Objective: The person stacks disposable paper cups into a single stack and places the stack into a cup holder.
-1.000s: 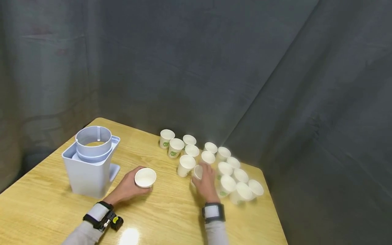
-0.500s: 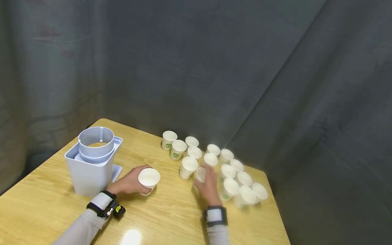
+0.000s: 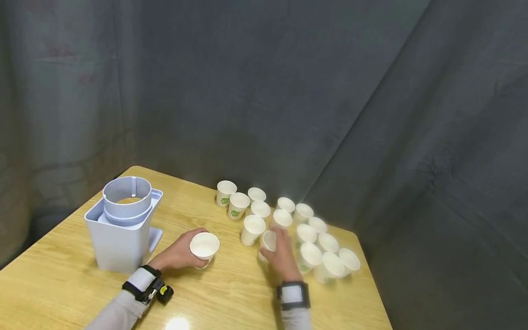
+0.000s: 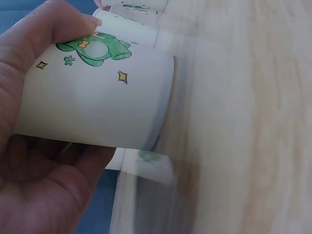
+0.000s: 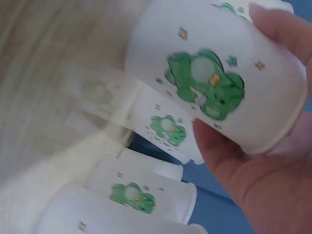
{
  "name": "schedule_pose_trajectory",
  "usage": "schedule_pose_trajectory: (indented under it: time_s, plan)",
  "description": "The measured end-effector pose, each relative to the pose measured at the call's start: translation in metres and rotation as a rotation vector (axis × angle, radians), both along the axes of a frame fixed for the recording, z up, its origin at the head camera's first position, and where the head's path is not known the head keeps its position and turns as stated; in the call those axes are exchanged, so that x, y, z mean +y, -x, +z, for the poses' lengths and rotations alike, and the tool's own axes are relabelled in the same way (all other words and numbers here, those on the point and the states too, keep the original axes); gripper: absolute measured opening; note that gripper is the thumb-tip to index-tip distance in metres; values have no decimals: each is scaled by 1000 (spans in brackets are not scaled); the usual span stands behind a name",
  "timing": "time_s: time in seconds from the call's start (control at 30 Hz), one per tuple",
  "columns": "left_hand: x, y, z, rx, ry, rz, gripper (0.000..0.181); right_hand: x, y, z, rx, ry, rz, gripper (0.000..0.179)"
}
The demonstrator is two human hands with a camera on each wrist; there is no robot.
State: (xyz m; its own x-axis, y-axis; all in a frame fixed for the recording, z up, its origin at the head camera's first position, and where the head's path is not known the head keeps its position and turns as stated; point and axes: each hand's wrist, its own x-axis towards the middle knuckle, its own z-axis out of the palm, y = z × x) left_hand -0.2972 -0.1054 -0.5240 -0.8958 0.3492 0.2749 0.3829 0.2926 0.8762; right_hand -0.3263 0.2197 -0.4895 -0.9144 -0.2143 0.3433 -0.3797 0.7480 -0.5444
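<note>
My left hand (image 3: 183, 252) grips a white paper cup (image 3: 204, 246) round its side, thumb and fingers on opposite sides. In the left wrist view that cup shows a green cartoon animal (image 4: 100, 51) and small yellow stars; its base is close over the wood. Toward the right, my right hand (image 3: 284, 256) holds another paper cup (image 3: 269, 240), mouth up, at the front of the grouped cups. Thumb and fingers clasp this cup near its rim in the right wrist view, where the same green print (image 5: 207, 85) faces the camera. Part of it is hidden behind the hand in the head view.
Several white paper cups stand upright in rows along the back and right, including a near cup (image 3: 252, 230) and a front right cup (image 3: 330, 266). A pale square container with a round collar (image 3: 128, 204) stands at the left of the wooden table (image 3: 222, 293). Dark curtains hang behind.
My left hand has shifted slightly to the right with its cup. The right hand keeps hold of its cup in nearly the same place. The head view has moved a little.
</note>
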Motion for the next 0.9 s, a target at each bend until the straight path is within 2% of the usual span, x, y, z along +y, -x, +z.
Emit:
schedule_pose_trajectory:
  time_s: [0.17,0.4,0.57,0.77,0.9]
  plan:
    - [0,0,-2,21,-15,-1,70,1,-6,14,10,-12,25,63]
    - [1,0,-4,19,-23,-8,68,-9,-27,50,79,15,45,65]
    - [1,0,-4,21,-35,-23,68,-26,-41,69,129,65,102,65]
    - [0,-1,-3,6,-30,-28,68,-55,-55,76,172,104,234,67]
    - [-1,-1,-3,8,-35,-37,66,-75,-59,73,223,126,299,70]
